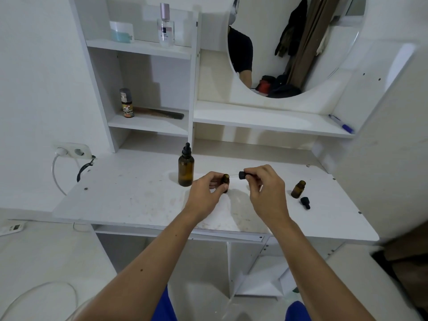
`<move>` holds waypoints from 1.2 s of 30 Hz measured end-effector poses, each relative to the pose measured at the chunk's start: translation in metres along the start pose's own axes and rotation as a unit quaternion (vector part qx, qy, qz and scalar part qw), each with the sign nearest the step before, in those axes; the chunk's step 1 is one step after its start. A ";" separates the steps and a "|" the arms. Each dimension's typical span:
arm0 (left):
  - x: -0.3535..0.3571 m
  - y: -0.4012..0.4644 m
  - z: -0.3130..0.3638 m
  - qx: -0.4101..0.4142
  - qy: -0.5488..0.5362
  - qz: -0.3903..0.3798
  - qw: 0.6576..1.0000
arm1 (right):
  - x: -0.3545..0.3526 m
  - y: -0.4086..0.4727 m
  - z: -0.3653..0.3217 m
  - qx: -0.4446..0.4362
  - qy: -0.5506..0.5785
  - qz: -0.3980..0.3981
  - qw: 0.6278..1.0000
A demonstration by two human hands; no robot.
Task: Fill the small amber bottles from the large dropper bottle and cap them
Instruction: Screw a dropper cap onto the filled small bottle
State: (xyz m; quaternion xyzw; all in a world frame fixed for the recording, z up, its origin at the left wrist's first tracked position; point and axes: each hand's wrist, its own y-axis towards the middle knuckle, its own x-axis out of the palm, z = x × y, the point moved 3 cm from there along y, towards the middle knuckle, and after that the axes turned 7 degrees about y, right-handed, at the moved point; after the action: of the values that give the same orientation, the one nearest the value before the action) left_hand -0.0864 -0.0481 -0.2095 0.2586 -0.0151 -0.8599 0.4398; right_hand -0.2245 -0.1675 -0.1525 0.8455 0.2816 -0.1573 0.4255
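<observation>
At the centre of the frame, the left hand (206, 188) wraps its fingers and thumb around a small amber bottle (225, 180), holding it above the white desk (129, 200). The bottle's mouth is uncovered and tips a little toward the right. Just right of it, the right hand (264, 184) pinches a black dropper cap (243, 174) between thumb and fingertips, the cap's open end facing left toward the bottle mouth; cap and bottle are close but apart.

The large dropper bottle (186, 169) stands upright on the desk just left of the left hand, its black dropper top screwed on. At the right of the desk a 2nd small amber bottle (298, 189) stands without a cap, and a loose black cap (305, 202) lies on its side just below it.

In the upper left of the frame, a shelf unit (148, 123) holds a brown comb (159, 113) and a small labelled bottle (126, 103) on the lower shelf, with a perfume bottle (165, 26) and a pale jar (121, 31) on the upper one. A round mirror (324, 54) fills the upper right, and a blue pen (341, 123) lies on the ledge beneath it. A wall socket (71, 151) with a plug sits at the left edge of the desk.
</observation>
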 end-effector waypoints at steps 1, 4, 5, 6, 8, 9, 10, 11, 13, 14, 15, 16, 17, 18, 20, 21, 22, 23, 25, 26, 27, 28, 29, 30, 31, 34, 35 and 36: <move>0.000 0.000 0.000 0.003 -0.001 0.001 1.000 | 0.001 0.001 -0.001 -0.006 -0.009 -0.013 1.000; 0.000 0.000 0.001 0.006 -0.001 0.001 1.000 | 0.002 0.008 -0.004 -0.022 -0.032 -0.042 0.998; 0.000 0.000 0.001 0.006 -0.001 0.002 1.000 | 0.003 0.012 -0.005 -0.024 -0.036 -0.050 0.998; 0.000 0.000 0.000 0.007 -0.002 0.002 1.000 | 0.003 0.016 -0.007 -0.027 -0.041 -0.058 0.997; 0.000 0.000 0.000 0.010 -0.007 0.003 1.000 | 0.004 0.024 -0.009 -0.040 -0.055 -0.078 0.995; 0.000 0.000 0.000 0.011 -0.009 0.003 1.000 | 0.005 0.028 -0.010 -0.044 -0.059 -0.090 0.993; 0.000 0.000 0.000 0.012 -0.011 0.003 1.000 | 0.006 0.032 -0.010 -0.046 -0.059 -0.103 0.992; -0.001 0.000 0.000 0.013 -0.012 0.003 1.000 | 0.007 0.036 -0.010 -0.044 -0.055 -0.116 0.991; 0.000 0.000 -0.001 0.013 -0.010 0.003 1.000 | 0.008 0.044 -0.010 -0.036 -0.042 -0.134 0.989; 0.000 0.000 0.000 0.013 -0.009 0.003 1.000 | 0.008 0.047 -0.011 -0.028 -0.034 -0.139 0.989; 0.000 0.000 -0.001 0.013 -0.009 0.003 1.000 | 0.008 0.049 -0.011 -0.015 -0.024 -0.143 0.989; 0.000 0.000 0.000 0.014 -0.010 0.003 1.000 | 0.009 0.051 -0.011 0.004 -0.009 -0.145 0.989; 0.000 0.000 0.000 0.015 -0.009 0.004 1.000 | 0.009 0.052 -0.010 0.024 0.011 -0.146 0.989; 0.000 0.000 0.000 0.017 -0.008 0.005 1.000 | 0.011 0.053 -0.009 0.041 0.031 -0.147 0.988; -0.001 0.000 0.000 0.019 -0.009 0.006 1.000 | 0.016 0.053 -0.006 0.063 0.059 -0.149 0.985; -0.001 0.000 0.000 0.021 -0.008 0.006 1.000 | 0.018 0.052 -0.004 0.070 0.068 -0.151 0.984; -0.001 0.000 -0.001 0.021 -0.006 0.006 1.000 | 0.020 0.051 -0.003 0.075 0.073 -0.153 0.983; -0.001 0.000 -0.001 0.022 -0.006 0.006 1.000 | 0.022 0.049 -0.002 0.076 0.076 -0.155 0.982; -0.001 0.001 -0.001 0.024 -0.005 0.007 1.000 | 0.026 0.045 0.001 0.070 0.077 -0.157 0.982; -0.001 0.001 -0.001 0.026 -0.004 0.008 1.000 | 0.028 0.042 0.002 0.066 0.076 -0.156 0.983; -0.001 0.001 -0.001 0.026 -0.002 0.008 1.000 | 0.029 0.040 0.003 0.064 0.077 -0.154 0.983; -0.001 0.001 -0.001 0.028 0.000 0.007 1.000 | 0.031 0.039 0.004 0.064 0.080 -0.152 0.983; -0.001 0.001 0.000 0.029 0.002 0.007 1.000 | 0.031 0.038 0.005 0.065 0.084 -0.148 0.983; 0.000 0.001 0.000 0.030 0.004 0.007 1.000 | 0.032 0.037 0.005 0.067 0.089 -0.145 0.983; 0.000 0.001 0.000 0.030 0.007 0.007 1.000 | 0.032 0.037 0.006 0.068 0.093 -0.143 0.983; 0.000 0.002 0.000 0.028 0.016 0.006 0.999 | 0.033 0.035 0.008 0.074 0.104 -0.146 0.981; 0.000 0.002 0.000 0.029 0.017 0.006 0.999 | 0.033 0.034 0.008 0.077 0.110 -0.152 0.979; 0.000 0.002 0.000 0.030 0.019 0.005 0.999 | 0.033 0.034 0.009 0.079 0.117 -0.157 0.977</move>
State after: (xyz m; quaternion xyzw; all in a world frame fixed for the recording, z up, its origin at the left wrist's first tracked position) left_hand -0.0850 -0.0494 -0.2091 0.2875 -0.0335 -0.8519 0.4365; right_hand -0.1775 -0.1801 -0.1530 0.8342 0.4455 -0.1445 0.2911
